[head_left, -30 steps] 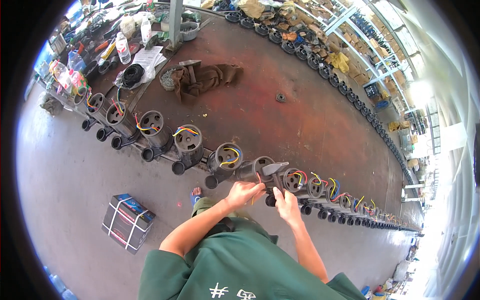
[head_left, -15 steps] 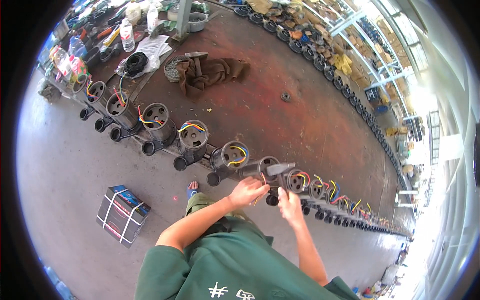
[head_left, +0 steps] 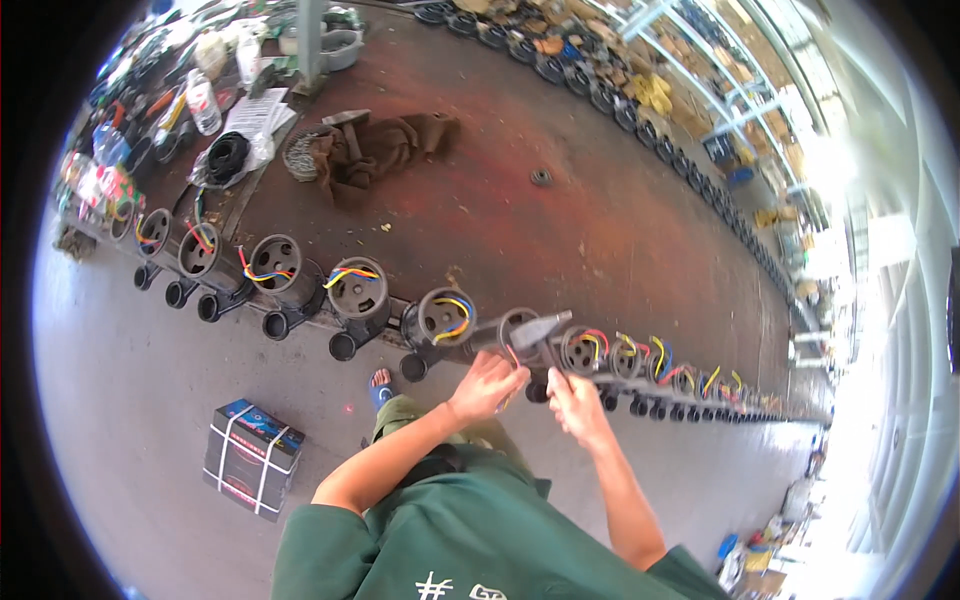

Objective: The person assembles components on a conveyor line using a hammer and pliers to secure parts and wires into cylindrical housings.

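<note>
Left hand (head_left: 487,385): curled in a pinch grip, below and left of the head of the hammer (head_left: 541,329). Right hand (head_left: 578,405): closed around the hammer's handle. Left forearm (head_left: 395,450) and right forearm (head_left: 625,490): converging upward toward the hammer.

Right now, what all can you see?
Flat table: one, reddish brown, centre
Open cylindrical housings: many, dark grey, table's near edge
Thin wires: many, mostly red, yellow, blue, at housings
Crumpled cloth: one, brown, on table
Coiled cable: one, black, table's left
Strapped box: one, mostly black, floor
Round parts: many, black, table's far edge
Wedge-headed hammer: one, grey, in right grip
Left grip: one, bare, holding wires
Right grip: one, bare, around hammer
</note>
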The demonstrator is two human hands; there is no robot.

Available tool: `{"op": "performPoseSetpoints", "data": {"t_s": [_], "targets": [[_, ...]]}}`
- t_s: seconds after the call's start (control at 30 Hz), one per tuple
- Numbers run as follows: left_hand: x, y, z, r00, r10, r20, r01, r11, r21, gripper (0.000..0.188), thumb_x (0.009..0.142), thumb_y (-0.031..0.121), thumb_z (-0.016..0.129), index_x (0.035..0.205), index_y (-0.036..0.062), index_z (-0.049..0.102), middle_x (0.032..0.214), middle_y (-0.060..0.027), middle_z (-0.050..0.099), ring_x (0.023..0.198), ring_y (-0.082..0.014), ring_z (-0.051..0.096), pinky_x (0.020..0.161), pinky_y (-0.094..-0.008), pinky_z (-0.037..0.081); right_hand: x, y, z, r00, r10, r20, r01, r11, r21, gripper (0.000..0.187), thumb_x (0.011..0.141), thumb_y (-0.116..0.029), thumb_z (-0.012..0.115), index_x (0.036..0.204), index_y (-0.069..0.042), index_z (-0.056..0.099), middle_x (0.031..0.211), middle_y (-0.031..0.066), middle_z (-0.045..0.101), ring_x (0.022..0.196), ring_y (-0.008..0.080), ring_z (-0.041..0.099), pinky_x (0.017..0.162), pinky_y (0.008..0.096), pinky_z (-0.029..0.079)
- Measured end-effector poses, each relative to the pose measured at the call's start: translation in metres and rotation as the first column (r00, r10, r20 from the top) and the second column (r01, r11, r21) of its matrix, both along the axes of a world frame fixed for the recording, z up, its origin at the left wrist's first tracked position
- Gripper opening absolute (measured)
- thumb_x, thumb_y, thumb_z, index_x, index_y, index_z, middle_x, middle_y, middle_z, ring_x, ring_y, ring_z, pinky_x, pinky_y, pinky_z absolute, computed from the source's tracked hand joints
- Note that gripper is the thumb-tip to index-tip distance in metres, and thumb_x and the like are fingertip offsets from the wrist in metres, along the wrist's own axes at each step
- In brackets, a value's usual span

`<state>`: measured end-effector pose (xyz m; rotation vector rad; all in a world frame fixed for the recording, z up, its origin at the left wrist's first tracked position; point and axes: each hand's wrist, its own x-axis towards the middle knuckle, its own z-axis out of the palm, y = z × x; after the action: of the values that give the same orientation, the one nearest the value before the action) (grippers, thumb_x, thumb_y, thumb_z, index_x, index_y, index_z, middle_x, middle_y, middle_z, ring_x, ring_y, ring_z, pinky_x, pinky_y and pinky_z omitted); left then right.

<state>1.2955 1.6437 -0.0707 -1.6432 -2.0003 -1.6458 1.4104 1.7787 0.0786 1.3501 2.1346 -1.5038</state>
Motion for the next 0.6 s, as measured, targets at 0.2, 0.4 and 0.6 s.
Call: {"op": "performPoseSetpoints", "data": {"t_s": [0.2,0.4,0.6], "targets": [[0.015,0.013,0.012,0.998,0.060,0.022,-0.060,0.998,-0.003,0.032,0.079,0.002,0.072,0.109,0.0059,0.061,0.082,-0.0093,0.057,0.079,-0.0309,0.058,0.080,-0.0439,0.044,0.011,0.006,-0.015,0.929,0.211,-0.303,-0.105,0.937,0.333,0.041,0.106,-0.038,0.052,0.087,-0.002,0.058,0.064,0.0003,0.053,0.056,0.0101,0.051,0.053,0.0303,0.042],[0.038,0.036,0.020,0.969,0.246,-0.016,-0.246,0.967,-0.071,0.028,0.084,-0.004,0.068,0.110,0.0028,0.060,0.082,-0.0117,0.058,0.077,-0.0323,0.057,0.079,-0.0428,0.045,0.024,0.059,-0.041,0.938,0.245,-0.246,-0.227,0.969,0.099,0.047,0.104,-0.044,0.055,0.086,-0.001,0.060,0.062,0.0035,0.049,0.061,0.0139,0.049,0.058,0.0342,0.042],[0.079,0.046,0.022,0.771,0.529,0.354,-0.510,0.846,-0.153,0.055,0.097,0.008,0.064,0.144,-0.0008,0.036,0.097,-0.0154,0.061,0.082,-0.0233,0.061,0.079,-0.0368,0.051,0.065,0.092,0.021,0.835,0.165,-0.525,-0.233,0.970,-0.065,0.042,0.104,-0.037,0.059,0.079,-0.003,0.058,0.064,-0.0023,0.049,0.060,0.0078,0.043,0.054,0.0310,0.035]]}}
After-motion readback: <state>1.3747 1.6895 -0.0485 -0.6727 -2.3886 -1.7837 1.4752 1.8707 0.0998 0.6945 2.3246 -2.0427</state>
